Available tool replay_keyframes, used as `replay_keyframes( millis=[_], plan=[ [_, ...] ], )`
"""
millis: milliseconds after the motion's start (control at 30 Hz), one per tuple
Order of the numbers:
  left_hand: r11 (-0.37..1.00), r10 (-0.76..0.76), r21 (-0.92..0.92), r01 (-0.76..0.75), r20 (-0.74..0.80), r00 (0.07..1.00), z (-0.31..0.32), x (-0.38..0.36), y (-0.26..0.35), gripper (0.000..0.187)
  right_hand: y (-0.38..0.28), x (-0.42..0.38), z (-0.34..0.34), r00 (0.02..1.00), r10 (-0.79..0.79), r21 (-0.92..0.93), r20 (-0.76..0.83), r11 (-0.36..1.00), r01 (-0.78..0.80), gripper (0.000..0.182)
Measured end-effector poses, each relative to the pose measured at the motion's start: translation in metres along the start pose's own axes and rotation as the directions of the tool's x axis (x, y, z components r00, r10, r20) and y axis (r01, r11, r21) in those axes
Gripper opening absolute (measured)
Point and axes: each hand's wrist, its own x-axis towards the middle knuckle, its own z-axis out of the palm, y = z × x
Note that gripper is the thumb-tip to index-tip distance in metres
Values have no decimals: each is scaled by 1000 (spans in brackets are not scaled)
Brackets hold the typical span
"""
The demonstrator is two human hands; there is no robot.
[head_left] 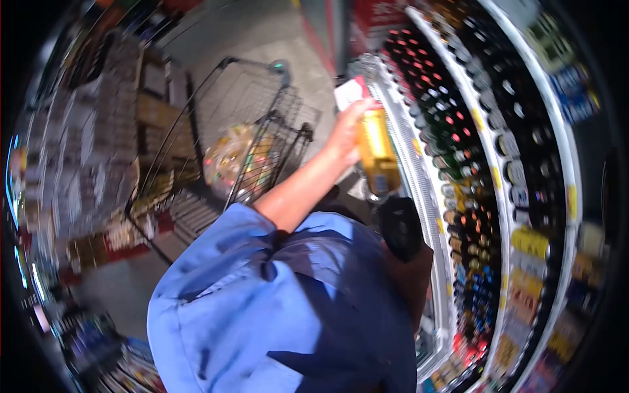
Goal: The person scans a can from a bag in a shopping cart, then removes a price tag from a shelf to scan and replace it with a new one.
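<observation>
My left hand reaches forward, its fingers wrapped round a shiny golden-yellow container beside the shelf edge. A white and red item shows at its fingertips; whether the hand also holds it is unclear. My right hand is in deep shadow at the right side of my blue shirt. A black object lies against it, just below the container. The fingers of this hand are not clearly visible.
Shelves with rows of bottles curve along the right. A wire shopping cart stands at the left front, with a clear bag of colourful items in it. Stacked cartons fill the far left.
</observation>
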Motion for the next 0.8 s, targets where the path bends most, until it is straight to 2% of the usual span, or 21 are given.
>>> replay_keyframes(
  millis=[67,167,200,300,367,500,633,733,800],
  plan=[
    [999,45,31,-43,-44,998,-2,-5,-3,29,8,1,1,1000,6,-56,-5,998,-6,36],
    [999,23,-20,-27,-145,989,-5,-15,1,31,16,1,0,996,32,-134,-80,990,-43,35],
    [999,13,-49,-21,-156,988,-8,-18,6,32,17,1,1,995,42,-131,-95,990,-54,31],
    [993,4,-118,-29,-200,980,-19,-27,23,36,35,5,-3,987,147,-78,-69,985,-152,34],
    [987,32,-143,-72,-264,964,-34,-27,30,42,38,7,-1,992,113,31,-52,993,-111,37],
    [972,29,-219,-91,-272,962,-46,-31,45,45,53,12,-4,997,75,131,2,989,-75,43],
    [983,71,-147,-109,-243,968,-47,-37,56,49,48,10,-5,997,72,117,1,991,-72,43],
    [980,101,-146,-132,-201,974,-38,-46,66,46,41,5,-7,998,21,209,61,977,-33,42],
    [986,138,-64,-155,-221,965,-29,-51,72,45,36,-1,-9,995,2,222,95,975,-24,43]
  ],
)
